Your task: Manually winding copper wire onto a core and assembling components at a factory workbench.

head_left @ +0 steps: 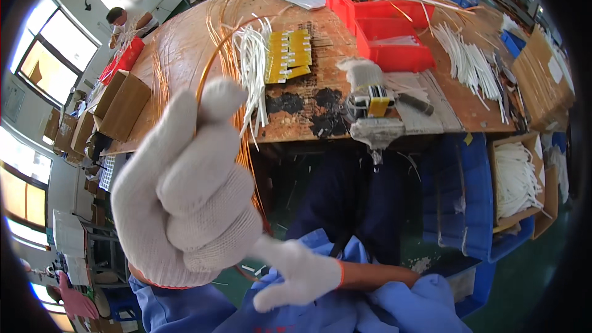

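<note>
My left hand (191, 191), in a white knitted glove, is raised large in front, its fingers closed around a copper-coloured wire (213, 60). Above the fist the wire curves up over the bench; a lower stretch shows beneath the hand. My right hand (299, 274), also in a white glove, is lower, over my blue clothing. Its thumb stands apart, and the slightly blurred fingers point toward the left wrist, close to the wire's lower stretch. I see nothing held in it. Behind the fist, more copper-coloured wires (216, 31) lie along the bench beside white tubes (251, 55).
On the wooden bench (185, 43) are yellow cards (288, 55), a bench vise (373, 111), red bins (394, 55) and more white tubes (465, 65). A blue crate (453, 191) and a carton of white pieces (517, 179) stand at right. Another person (132, 21) sits far left.
</note>
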### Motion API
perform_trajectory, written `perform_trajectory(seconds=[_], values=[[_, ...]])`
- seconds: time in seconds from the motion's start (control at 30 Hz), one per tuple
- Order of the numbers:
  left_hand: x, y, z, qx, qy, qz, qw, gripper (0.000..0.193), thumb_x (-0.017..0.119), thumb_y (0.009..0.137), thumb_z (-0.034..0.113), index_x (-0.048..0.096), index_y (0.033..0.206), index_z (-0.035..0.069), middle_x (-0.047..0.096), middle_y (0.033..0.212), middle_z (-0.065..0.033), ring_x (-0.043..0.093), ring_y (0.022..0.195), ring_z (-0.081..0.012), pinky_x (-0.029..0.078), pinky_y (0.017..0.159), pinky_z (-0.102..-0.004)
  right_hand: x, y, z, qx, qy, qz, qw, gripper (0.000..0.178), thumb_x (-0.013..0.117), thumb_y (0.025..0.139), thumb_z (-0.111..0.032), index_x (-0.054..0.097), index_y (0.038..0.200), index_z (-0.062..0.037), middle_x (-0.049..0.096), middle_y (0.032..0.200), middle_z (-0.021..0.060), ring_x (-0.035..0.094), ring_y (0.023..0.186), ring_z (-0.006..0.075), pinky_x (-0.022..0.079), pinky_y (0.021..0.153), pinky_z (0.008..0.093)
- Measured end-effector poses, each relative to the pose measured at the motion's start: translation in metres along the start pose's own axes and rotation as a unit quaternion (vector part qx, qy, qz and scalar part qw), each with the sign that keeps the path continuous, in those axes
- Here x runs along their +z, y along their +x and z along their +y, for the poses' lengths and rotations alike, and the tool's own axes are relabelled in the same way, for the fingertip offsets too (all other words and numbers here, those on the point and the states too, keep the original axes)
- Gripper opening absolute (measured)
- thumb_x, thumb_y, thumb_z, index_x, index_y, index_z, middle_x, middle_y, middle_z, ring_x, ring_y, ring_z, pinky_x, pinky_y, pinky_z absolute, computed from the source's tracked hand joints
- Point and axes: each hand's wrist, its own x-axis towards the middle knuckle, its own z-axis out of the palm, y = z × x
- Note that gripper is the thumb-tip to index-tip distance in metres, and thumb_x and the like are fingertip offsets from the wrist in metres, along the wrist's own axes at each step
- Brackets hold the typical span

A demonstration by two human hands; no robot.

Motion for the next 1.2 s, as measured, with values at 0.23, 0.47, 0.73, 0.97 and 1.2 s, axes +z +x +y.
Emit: perform_trajectory(seconds=[0.23,0.47,0.73,0.97,1.2], values=[[-0.084,0.125,0.049,-0.064,-0.053,-0.078,0.993,0.027,0.033,0.123,0.017,0.053,0.128,-0.001,0.04,0.079,0.0009,0.032,0.057,-0.0109,0.034,0.052,-0.0299,-0.045,-0.197,-0.062,0.236,-0.025,0.374,0.897,0.031,0.067,0.112,-0.022,0.078,0.102,0.0059,0.07,0.078,0.0042,0.061,0.065,0.0096,0.045,0.058,0.027],[-0.176,0.249,0.074,0.017,0.037,0.128,0.991,0.022,0.04,0.121,0.014,0.049,0.101,0.01,0.042,0.073,0.0055,0.028,0.05,-0.0066,0.024,0.042,-0.0258,0.065,-0.713,-0.114,0.835,-0.29,0.289,0.368,0.036,0.066,0.099,-0.018,0.072,0.133,-0.0083,0.073,0.116,0.0193,0.07,0.106,0.0376,0.056,0.088,0.0494],[-0.162,0.209,0.001,-0.003,0.118,0.116,0.986,0.03,0.041,0.124,0.028,0.058,0.134,0.005,0.04,0.074,0.0083,0.029,0.051,-0.0053,0.021,0.04,-0.0261,0.019,-0.611,-0.058,0.488,-0.621,0.447,0.42,0.042,0.059,0.106,-0.016,0.071,0.144,-0.0044,0.074,0.136,0.0207,0.068,0.127,0.0399,0.052,0.112,0.0498],[-0.123,0.119,-0.11,-0.054,0.138,0.141,0.979,0.033,0.051,0.121,0.038,0.065,0.13,0.01,0.043,0.078,0.0072,0.033,0.054,-0.0067,0.027,0.045,-0.0265,-0.075,-0.116,0.012,0.147,-0.291,0.332,0.885,0.057,0.081,0.101,-0.021,0.063,0.149,0.0028,0.073,0.127,0.0158,0.075,0.111,0.0256,0.059,0.099,0.0374],[-0.171,0.158,-0.017,0.062,0.168,0.202,0.963,0.018,0.056,0.118,0.026,0.061,0.114,0.01,0.032,0.069,0.0107,0.026,0.049,-0.0042,0.02,0.041,-0.0262,-0.06,-0.26,0.04,0.442,-0.174,0.393,0.787,0.019,0.068,0.103,-0.005,0.083,0.114,-0.0062,0.077,0.097,0.0076,0.067,0.075,0.0162,0.055,0.071,0.0317]])
